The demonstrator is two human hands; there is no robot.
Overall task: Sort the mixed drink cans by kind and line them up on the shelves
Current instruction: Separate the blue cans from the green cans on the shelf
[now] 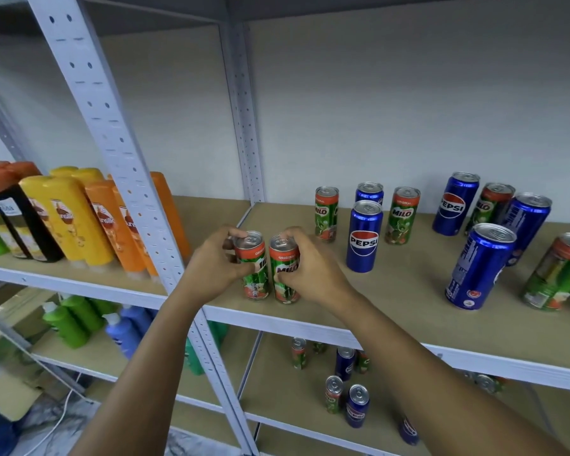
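Note:
Two green-and-red Milo cans stand side by side at the front left of the middle shelf. My left hand grips the left Milo can. My right hand grips the right Milo can. Further back on the same shelf stand mixed cans: a blue Pepsi can, a Milo can, another Milo can, and several more Pepsi and Milo cans to the right, such as a large Pepsi can.
A white perforated upright divides the shelving. Left of it stand shampoo bottles in yellow, orange and black. The lower shelf holds more mixed cans and green and blue bottles. Cardboard boxes lie on the floor.

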